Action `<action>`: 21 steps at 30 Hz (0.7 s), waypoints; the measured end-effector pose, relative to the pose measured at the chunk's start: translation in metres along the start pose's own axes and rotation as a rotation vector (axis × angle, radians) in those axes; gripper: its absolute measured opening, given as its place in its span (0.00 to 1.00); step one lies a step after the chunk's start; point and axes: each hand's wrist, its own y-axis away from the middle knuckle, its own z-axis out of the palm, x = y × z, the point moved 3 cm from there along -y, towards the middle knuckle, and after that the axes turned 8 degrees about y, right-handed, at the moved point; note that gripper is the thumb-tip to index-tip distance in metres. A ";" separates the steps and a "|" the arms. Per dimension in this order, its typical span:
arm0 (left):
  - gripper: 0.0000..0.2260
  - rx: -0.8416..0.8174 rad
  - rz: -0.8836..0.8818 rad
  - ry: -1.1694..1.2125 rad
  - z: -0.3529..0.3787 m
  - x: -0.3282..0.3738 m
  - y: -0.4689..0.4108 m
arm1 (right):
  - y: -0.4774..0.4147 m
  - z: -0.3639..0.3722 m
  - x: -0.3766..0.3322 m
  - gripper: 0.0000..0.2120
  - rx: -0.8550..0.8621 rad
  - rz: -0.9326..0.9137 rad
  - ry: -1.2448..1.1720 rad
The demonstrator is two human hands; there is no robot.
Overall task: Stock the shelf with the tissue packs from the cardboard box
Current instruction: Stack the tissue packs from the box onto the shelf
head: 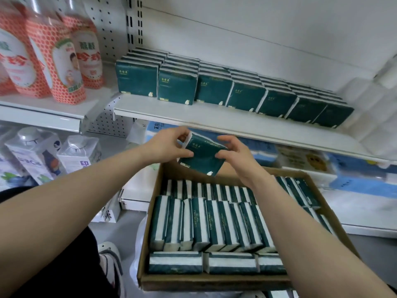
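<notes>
While both hands, left hand [169, 145] & right hand [233, 154], pinch one tissue pack [203, 157] above cardboard box [214, 282], shelf [193, 114] at 12 o'clock awaits; prob. squaring it.

both hands [169, 145] raised, fingers [223, 155] (curled) pinching

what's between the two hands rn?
Head view: one tilted tissue pack, gripped by the left hand and right hand at opposite sides, above the box.
</notes>
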 end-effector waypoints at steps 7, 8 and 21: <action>0.22 0.133 0.010 0.306 -0.015 0.031 -0.028 | -0.018 -0.030 -0.011 0.19 0.199 -0.045 -0.127; 0.22 0.161 0.016 0.314 -0.015 0.033 -0.034 | -0.021 -0.033 -0.015 0.19 0.232 -0.059 -0.127; 0.15 0.474 0.070 0.316 -0.009 0.023 -0.097 | -0.088 -0.039 -0.040 0.16 0.455 -0.157 -0.029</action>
